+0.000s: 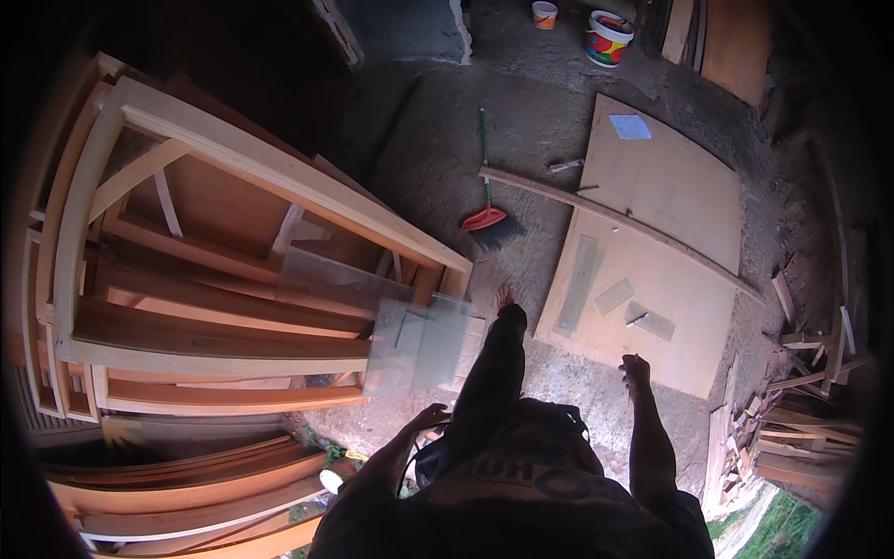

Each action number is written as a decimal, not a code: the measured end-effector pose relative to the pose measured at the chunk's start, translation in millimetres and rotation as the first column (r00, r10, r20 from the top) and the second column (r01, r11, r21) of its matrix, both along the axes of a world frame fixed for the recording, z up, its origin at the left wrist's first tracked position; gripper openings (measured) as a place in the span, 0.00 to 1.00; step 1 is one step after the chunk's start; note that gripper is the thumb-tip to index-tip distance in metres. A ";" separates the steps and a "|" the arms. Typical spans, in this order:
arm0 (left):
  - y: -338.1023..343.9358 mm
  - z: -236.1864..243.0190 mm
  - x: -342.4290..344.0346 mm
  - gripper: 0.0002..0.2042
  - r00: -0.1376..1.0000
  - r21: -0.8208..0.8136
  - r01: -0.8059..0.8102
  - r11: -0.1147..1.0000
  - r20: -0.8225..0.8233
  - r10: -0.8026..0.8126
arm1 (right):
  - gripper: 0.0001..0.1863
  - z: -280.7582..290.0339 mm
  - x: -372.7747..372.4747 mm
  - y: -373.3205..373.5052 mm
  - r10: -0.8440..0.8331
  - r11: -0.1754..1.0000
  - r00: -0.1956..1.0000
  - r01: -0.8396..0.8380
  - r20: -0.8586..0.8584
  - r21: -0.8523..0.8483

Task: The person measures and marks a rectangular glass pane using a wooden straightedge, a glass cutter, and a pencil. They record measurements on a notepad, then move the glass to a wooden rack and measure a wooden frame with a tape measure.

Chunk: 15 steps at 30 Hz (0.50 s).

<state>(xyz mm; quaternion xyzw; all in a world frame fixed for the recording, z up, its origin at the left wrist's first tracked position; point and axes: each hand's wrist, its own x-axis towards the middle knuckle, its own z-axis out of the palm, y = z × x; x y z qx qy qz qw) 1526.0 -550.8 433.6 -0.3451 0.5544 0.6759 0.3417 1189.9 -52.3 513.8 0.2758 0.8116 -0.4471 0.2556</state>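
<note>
My right hand (636, 371) hangs over the near edge of a pale plywood sheet (684, 200) on the floor. Its fingers are curled; whatever they hold, if anything, is too small to make out. My left hand (431, 415) is low by my hip, with its fingers stretched out and nothing visible in it. Past it, clear glass panes (438, 340) lean against wooden frames. On the plywood lie a long glass strip (579, 284), a small glass piece (614, 297) and another glass piece (655, 323) with a thin pen-like tool (637, 319) on it.
A long wooden batten (643, 228) crosses the plywood, and a paper sheet (630, 127) lies near its far end. Beyond my foot is a red broom (484, 219). Large wooden frames (270, 140) fill the left. Buckets (610, 39) stand far back; scrap wood (810, 429) is piled right.
</note>
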 end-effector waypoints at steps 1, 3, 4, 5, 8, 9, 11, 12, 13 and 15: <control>1.4 -7.5 -11.3 0.29 0.997 -0.020 -0.064 0.998 0.037 0.065 | 0.15 -4.9 -23.9 -20.3 0.007 1.000 1.000 -0.006 -0.012 0.018; -3.7 -28.5 -51.5 0.28 0.983 -0.071 0.150 0.986 0.117 -0.141 | 0.16 -10.1 -58.7 -54.4 0.045 0.998 0.999 -0.045 0.000 -0.034; -11.4 -38.7 -80.4 0.28 0.919 -0.088 0.394 0.915 0.060 -0.390 | 0.15 -10.5 -74.6 -68.9 0.115 0.993 0.993 -0.115 -0.008 -0.023; -15.9 -39.5 -96.0 0.28 0.990 -0.034 0.135 0.990 -0.029 -0.136 | 0.14 -11.3 -86.5 -82.7 0.124 0.992 0.992 -0.124 -0.012 -0.031; -45.4 -22.8 -164.8 0.31 0.980 0.119 -0.196 0.973 -0.009 0.198 | 0.10 -8.5 -120.6 -106.8 0.087 0.996 0.978 -0.082 0.191 -0.037; -62.6 -11.3 -194.3 0.32 0.995 0.031 -0.097 0.995 -0.024 0.098 | 0.09 -8.5 -131.2 -114.6 0.106 0.990 0.986 -0.092 0.129 -0.110; -92.2 13.9 -258.7 0.37 1.000 -0.087 -0.014 0.996 -0.022 0.012 | 0.08 -9.3 -161.8 -127.4 0.106 0.987 0.987 -0.090 0.121 -0.131; -103.6 24.7 -292.2 0.39 0.998 -0.176 -0.017 0.984 -0.059 0.007 | 0.08 -8.1 -174.9 -131.1 0.109 0.990 0.983 -0.094 0.149 -0.103; -118.2 33.7 -325.6 0.39 0.996 -0.232 -0.018 0.973 -0.090 -0.003 | 0.07 -7.2 -187.3 -135.1 0.088 0.996 0.972 -0.081 0.216 -0.041; -139.9 46.5 -382.8 0.39 0.987 -0.290 -0.095 0.952 -0.154 0.052 | 0.08 -7.8 -217.5 -143.6 0.096 0.995 0.973 -0.089 0.212 -0.042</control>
